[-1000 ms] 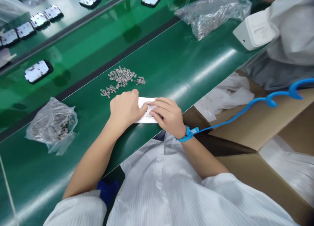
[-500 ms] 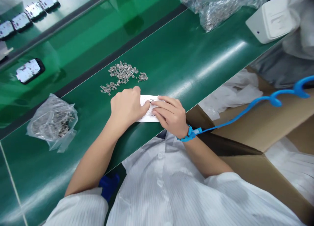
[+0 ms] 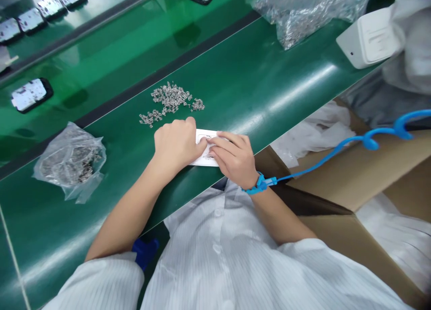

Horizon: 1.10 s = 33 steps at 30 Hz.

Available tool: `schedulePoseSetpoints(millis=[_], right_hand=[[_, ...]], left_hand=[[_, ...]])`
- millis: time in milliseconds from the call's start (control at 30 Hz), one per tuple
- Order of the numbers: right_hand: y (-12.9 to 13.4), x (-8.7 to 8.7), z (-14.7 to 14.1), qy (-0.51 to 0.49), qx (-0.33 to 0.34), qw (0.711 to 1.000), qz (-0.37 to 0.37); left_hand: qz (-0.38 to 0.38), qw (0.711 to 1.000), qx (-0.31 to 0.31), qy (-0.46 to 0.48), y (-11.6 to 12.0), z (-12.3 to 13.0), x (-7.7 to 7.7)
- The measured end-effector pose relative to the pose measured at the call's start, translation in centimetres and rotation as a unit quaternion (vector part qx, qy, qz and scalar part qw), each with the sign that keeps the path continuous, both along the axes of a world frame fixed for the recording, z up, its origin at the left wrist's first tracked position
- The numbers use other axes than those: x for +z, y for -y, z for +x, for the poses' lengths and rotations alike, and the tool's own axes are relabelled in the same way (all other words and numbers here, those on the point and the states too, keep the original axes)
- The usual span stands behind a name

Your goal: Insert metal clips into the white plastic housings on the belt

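Note:
A flat white plastic panel with markings on its face lies at the near edge of the green table, between my hands. My left hand grips its left side, thumb pressed on the face and the other fingers curled out of sight. My right hand holds the right side, its fingertips resting on the panel close to my left thumb. Whatever may be under the fingertips is too small to make out. Just beyond the hands sits a loose pile of small shiny metal parts.
A clear bag of metal parts lies at left; a larger one is at the far right, near a white housing. A device rests on the green conveyor. A blue coiled cord runs from my right wrist over cardboard boxes.
Both hands keep their hold on the panel with hardly any movement. The device on the conveyor has shifted left. The view itself has moved slightly.

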State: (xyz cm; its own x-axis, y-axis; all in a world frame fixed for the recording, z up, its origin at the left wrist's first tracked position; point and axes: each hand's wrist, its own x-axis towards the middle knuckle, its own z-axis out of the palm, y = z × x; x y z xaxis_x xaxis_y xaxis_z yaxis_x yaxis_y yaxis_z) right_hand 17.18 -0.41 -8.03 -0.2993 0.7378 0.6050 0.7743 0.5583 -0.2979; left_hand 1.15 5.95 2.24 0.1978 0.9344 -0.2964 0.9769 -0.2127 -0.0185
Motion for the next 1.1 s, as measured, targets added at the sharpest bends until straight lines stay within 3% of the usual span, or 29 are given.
schedulePoseSetpoints(millis=[167,400,700,833,967,1100], right_hand=[[0.1,-0.3,-0.1,-0.011,0.016,0.999,-0.033],[-1.3,0.9,0.1,-0.178,-0.01,0.977,-0.114],[-3.6,1.7,-1.0,-0.099,-0.031,0.982,-0.156],[-4.0,2.2,0.0,-0.081,-0.001,0.984,-0.158],[-7.1,3.1,1.8,-0.099,0.103,0.963,-0.229],[-12.1,4.0,1.5,-0.075,0.085,0.973,-0.2]], left_hand=[[0.017,1.0,0.001,-0.004,0.2,0.1,-0.2],[0.027,1.0,-0.011,-0.002,0.2,-0.1,-0.3],[0.01,0.999,-0.036,0.039,-0.3,-1.3,-0.2],[0.038,0.998,-0.035,0.035,0.2,-0.9,-0.5],[0.062,0.996,-0.049,0.033,0.6,-0.4,-0.7],[0.051,0.997,-0.038,0.032,1.0,-0.4,-0.7]])
